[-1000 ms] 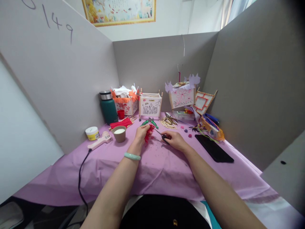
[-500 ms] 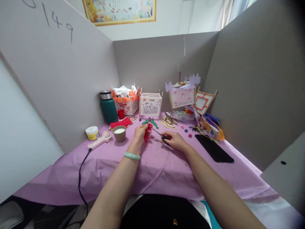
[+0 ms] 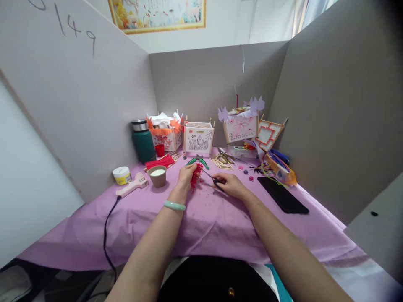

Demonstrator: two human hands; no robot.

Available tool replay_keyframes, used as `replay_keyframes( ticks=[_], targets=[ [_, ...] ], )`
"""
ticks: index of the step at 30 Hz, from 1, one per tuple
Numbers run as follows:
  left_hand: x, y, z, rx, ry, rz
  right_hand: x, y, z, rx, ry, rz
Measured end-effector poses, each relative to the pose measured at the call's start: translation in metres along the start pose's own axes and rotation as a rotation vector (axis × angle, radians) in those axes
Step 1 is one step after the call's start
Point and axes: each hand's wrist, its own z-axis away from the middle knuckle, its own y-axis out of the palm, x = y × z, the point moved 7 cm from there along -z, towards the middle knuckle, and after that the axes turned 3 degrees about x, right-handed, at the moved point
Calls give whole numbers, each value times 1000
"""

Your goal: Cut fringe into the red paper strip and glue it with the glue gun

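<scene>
A bunch of red fringed strips (image 3: 195,178) hangs from my left hand (image 3: 186,176), whose fingers are closed on its top. Whether it is paper or thread I cannot tell. My right hand (image 3: 231,184) grips black-handled scissors (image 3: 218,183); their blades point left, toward the red fringe, and the tips are at or close to its edge. Green-handled pliers (image 3: 198,161) lie just beyond my hands. Tiny scraps (image 3: 210,193) are scattered on the purple cloth (image 3: 214,226) below.
On the left stand a green bottle (image 3: 142,142), a brown cup (image 3: 158,176), a white jar (image 3: 121,175) and a corded glue gun (image 3: 132,186). Decorated box lanterns (image 3: 199,139) line the back. A black phone (image 3: 281,196) lies at right, by an orange-edged pouch (image 3: 283,170). Grey partitions enclose the table.
Almost nothing differs. The red fringe and my left fingers have shifted very slightly; the scissors stay beside the fringe.
</scene>
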Motion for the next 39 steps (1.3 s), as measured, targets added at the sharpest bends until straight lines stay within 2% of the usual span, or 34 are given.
replay_keyframes(
  ticks=[18, 28, 39],
  targets=[
    [-2, 2, 3, 0, -31, 10, -11, 1, -2, -11, 17, 2],
    [-2, 1, 2, -24, -1, -2, -6, 1, -1, -7, 27, 5],
    [-3, 5, 4, 11, -5, -4, -6, 1, -1, -11, 18, 10]
  ],
)
